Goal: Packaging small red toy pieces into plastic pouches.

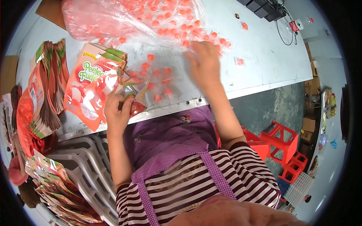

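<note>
My left hand [117, 110] is closed on the edge of a glossy printed pouch [140, 107], thumb pressing it at the table's front edge. The pouch's mouth looks spread apart toward the right. Beside it lie several loose candies [157, 72], red-orange and in clear wrappers. My right hand [206, 64], somewhat blurred, reaches over more wrapped candies [184, 33] with the thumb apart from the fingers. Nothing shows in its grasp, though the fingertips are partly smeared. Under and left of my left hand are flat printed pouches [88, 75] in a pile.
A big clear plastic bag [100, 20] of candies lies at the back. Bundled pouches [47, 86] stand at the left, with more pouches [64, 180] below near grey plastic chairs [85, 162]. Black devices with cables [266, 9] sit far right; red stools [281, 141] stand on the floor.
</note>
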Action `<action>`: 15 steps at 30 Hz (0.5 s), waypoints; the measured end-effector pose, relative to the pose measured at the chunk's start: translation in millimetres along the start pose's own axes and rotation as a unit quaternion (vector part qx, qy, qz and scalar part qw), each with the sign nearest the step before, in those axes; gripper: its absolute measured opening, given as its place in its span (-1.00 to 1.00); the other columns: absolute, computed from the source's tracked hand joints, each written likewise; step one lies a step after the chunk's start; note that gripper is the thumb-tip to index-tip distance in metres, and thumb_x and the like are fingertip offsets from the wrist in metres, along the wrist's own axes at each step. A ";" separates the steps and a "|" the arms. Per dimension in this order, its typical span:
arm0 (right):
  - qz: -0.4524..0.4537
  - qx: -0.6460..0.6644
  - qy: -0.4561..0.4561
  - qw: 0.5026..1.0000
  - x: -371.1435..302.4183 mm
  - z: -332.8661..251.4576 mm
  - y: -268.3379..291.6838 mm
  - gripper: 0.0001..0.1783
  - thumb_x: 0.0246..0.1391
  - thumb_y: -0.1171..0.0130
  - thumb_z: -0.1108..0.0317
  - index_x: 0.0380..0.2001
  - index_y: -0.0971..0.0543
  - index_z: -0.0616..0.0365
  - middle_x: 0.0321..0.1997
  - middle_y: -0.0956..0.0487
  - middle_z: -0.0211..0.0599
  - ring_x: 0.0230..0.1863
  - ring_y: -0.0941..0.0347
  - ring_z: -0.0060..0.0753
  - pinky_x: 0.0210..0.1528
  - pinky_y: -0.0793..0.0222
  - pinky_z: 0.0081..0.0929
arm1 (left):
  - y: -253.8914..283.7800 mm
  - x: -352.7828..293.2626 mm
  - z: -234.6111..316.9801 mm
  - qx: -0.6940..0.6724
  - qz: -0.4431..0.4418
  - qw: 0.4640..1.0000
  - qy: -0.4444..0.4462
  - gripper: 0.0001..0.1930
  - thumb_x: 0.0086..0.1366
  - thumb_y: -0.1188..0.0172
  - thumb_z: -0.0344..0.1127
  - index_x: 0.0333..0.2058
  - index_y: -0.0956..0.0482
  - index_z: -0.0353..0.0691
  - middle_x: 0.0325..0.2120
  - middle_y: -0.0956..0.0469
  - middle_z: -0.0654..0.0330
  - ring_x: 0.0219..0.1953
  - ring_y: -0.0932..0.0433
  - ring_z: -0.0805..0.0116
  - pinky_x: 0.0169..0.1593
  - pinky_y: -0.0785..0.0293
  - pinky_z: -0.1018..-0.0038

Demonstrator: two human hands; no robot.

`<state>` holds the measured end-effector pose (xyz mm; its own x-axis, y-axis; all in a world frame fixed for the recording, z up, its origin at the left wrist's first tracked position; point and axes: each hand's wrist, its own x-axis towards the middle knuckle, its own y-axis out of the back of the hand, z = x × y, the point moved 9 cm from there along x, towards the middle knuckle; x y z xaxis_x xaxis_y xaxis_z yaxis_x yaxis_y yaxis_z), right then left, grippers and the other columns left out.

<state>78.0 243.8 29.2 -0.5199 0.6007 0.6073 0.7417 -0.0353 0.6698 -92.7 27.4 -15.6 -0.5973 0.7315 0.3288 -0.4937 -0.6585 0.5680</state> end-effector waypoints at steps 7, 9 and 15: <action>-0.055 -0.060 -0.078 0.994 -20.0 47.2 8.8 -0.62 -0.18 -0.33 0.33 -0.26 -0.51 0.25 -0.22 -0.47 -0.11 -0.17 -0.32 -0.12 -0.13 -0.29 -0.31 | -0.1 -2.2 -3.7 0.012 -0.006 1.000 -0.010 -0.77 0.02 -0.30 -0.44 -0.53 -0.36 -0.30 -0.57 -0.35 0.15 -0.49 -0.35 0.28 -0.40 -0.30 0.44; -0.062 -0.039 -0.089 0.993 -23.3 47.7 8.6 -0.61 -0.18 -0.33 0.32 -0.25 -0.51 0.25 -0.24 -0.46 -0.13 -0.21 -0.31 -0.14 -0.14 -0.30 -0.33 | -1.2 -1.7 -3.2 0.017 -0.013 1.000 -0.010 -0.80 0.08 -0.25 -0.44 -0.51 -0.36 -0.31 -0.54 -0.38 0.17 -0.47 -0.37 0.35 -0.37 -0.31 0.49; -0.169 0.115 -0.170 0.964 -36.3 40.4 2.5 -0.59 -0.15 -0.32 0.32 -0.20 -0.50 0.23 -0.24 -0.44 -0.14 -0.21 -0.33 -0.13 -0.12 -0.29 -0.34 | -0.9 -2.3 -2.6 0.013 -0.011 1.000 0.007 -0.80 0.09 -0.25 -0.43 -0.50 -0.36 -0.31 -0.53 -0.38 0.17 -0.46 -0.37 0.36 -0.36 -0.32 0.49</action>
<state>115.9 254.2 -8.5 -0.6080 0.7754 0.1705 0.6491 0.3619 0.6691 -92.6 25.8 -18.8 -0.5950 0.7436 0.3051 -0.4903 -0.6366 0.5952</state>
